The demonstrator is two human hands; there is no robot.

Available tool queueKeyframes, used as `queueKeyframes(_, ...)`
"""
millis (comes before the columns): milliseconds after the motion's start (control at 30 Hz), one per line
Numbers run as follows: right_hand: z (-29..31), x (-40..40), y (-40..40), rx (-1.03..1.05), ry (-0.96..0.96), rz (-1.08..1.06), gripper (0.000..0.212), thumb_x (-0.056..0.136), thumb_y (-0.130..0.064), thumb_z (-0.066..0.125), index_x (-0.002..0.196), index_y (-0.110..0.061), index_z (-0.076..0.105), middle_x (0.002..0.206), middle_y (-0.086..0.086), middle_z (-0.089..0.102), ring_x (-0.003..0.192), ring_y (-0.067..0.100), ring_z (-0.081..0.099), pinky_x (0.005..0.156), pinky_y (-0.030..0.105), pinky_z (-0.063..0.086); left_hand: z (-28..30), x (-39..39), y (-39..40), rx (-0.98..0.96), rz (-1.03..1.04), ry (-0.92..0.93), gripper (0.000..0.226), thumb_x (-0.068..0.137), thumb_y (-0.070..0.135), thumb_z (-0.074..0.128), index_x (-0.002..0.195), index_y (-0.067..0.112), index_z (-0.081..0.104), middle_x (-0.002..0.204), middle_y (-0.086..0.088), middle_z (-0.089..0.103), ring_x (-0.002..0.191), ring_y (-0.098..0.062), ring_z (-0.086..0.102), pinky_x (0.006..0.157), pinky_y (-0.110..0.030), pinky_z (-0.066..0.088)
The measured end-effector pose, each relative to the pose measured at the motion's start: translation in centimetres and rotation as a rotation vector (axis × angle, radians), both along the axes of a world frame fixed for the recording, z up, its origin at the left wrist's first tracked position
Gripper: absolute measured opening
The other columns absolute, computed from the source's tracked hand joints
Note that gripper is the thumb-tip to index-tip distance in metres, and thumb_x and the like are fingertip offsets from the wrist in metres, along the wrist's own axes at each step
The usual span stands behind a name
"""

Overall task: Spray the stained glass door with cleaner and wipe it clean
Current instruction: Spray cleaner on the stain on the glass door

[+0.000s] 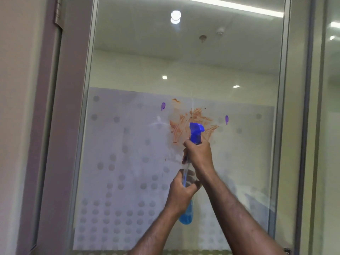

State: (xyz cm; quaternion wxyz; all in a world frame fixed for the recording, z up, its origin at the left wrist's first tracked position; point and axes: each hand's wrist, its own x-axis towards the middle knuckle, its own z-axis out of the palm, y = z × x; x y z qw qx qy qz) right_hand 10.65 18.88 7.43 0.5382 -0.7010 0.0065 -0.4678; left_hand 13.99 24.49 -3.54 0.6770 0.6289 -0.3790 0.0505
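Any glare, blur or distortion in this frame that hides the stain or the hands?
Head view: ceiling lights reflect off the glass door near the top, clear of the orange stain, which reads plainly. Both hands look soft with motion blur, the left hand on the spray bottle body, the right hand at its blue trigger head. The door frame bows slightly from the wide lens.

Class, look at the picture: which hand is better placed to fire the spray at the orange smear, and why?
The right hand. It grips the spray bottle at the neck just under the blue trigger head, right in front of the orange smear. The left hand holds the body lower down.
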Motion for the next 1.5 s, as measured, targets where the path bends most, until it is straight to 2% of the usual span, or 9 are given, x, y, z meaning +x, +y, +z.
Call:
queueKeyframes(133,-0.1,0.1,0.5,-0.011,-0.026,0.008,0.016,0.091,-0.013,0.063,0.104,-0.003,0.060,0.071,0.016,0.061,0.055,0.023,0.059,0.048,0.025,0.052,0.0,0.3,0.3,-0.016,-0.009,-0.002,0.063,0.070,0.063,0.065,0.121,0.027,0.059,0.114,0.002,0.070,0.107,-0.021,0.070,0.096,-0.038,0.060)
queueKeyframes(300,0.5,-1.3,-1.0,0.082,-0.116,-0.072,0.014,0.087,-0.011,0.062,0.097,-0.003,0.058,0.066,0.012,0.059,0.051,0.025,0.056,0.049,0.033,0.053,1.1,0.4,-0.6,0.067,-0.082,-0.018,0.051,0.072,0.054,0.068,0.112,0.024,0.061,0.108,-0.004,0.071,0.103,-0.025,0.070,0.095,-0.048,0.060)
queueKeyframes(433,0.8,-2.7,-3.2,0.133,-0.130,-0.146,0.009,0.089,-0.010,0.060,0.095,-0.007,0.055,0.066,0.011,0.058,0.052,0.023,0.056,0.055,0.035,0.056,2.2,-0.5,-2.4,0.152,-0.137,-0.046,0.047,0.070,0.053,0.063,0.106,0.024,0.060,0.107,-0.007,0.068,0.103,-0.029,0.069,0.096,-0.052,0.059)
queueKeyframes(700,-1.5,-2.8,-4.1,0.107,-0.022,-0.161,0.018,0.090,-0.013,0.063,0.105,-0.006,0.056,0.069,0.011,0.061,0.056,0.024,0.060,0.060,0.042,0.060,-1.2,-1.4,-4.0,0.106,-0.156,0.014,0.047,0.072,0.054,0.064,0.110,0.026,0.061,0.107,-0.005,0.070,0.102,-0.024,0.070,0.097,-0.051,0.058)
queueKeyframes(867,-3.9,-2.7,-2.8,0.073,0.006,-0.107,0.016,0.089,-0.009,0.061,0.104,-0.005,0.057,0.066,0.013,0.059,0.052,0.025,0.056,0.052,0.036,0.055,-4.0,-2.0,-2.8,0.054,-0.141,0.055,0.052,0.072,0.057,0.067,0.114,0.027,0.060,0.106,-0.001,0.072,0.100,-0.023,0.071,0.093,-0.048,0.060)
queueKeyframes(1033,-5.1,-3.5,-1.8,0.075,-0.023,-0.091,0.018,0.089,-0.007,0.061,0.107,-0.008,0.058,0.065,0.013,0.058,0.051,0.026,0.055,0.052,0.035,0.053,-5.1,-2.3,-2.1,0.026,-0.118,0.031,0.049,0.074,0.053,0.072,0.113,0.026,0.060,0.104,-0.004,0.072,0.097,-0.025,0.071,0.090,-0.049,0.059)
queueKeyframes(1300,-6.2,-7.5,-2.3,0.069,-0.053,-0.154,0.019,0.086,-0.006,0.060,0.105,-0.007,0.058,0.061,0.008,0.056,0.047,0.024,0.053,0.051,0.035,0.051,-6.3,-5.6,-3.4,0.002,-0.191,0.004,0.047,0.074,0.045,0.071,0.114,0.024,0.059,0.104,-0.004,0.071,0.096,-0.025,0.070,0.089,-0.052,0.059)
queueKeyframes(1500,-7.4,-11.7,-5.2,0.081,-0.040,-0.248,0.030,0.076,-0.016,0.059,0.105,-0.009,0.059,0.066,0.011,0.057,0.048,0.025,0.053,0.049,0.031,0.048,-7.6,-9.7,-6.9,-0.011,-0.266,-0.003,0.044,0.075,0.043,0.071,0.114,0.026,0.059,0.104,-0.003,0.070,0.095,-0.025,0.069,0.088,-0.053,0.057)
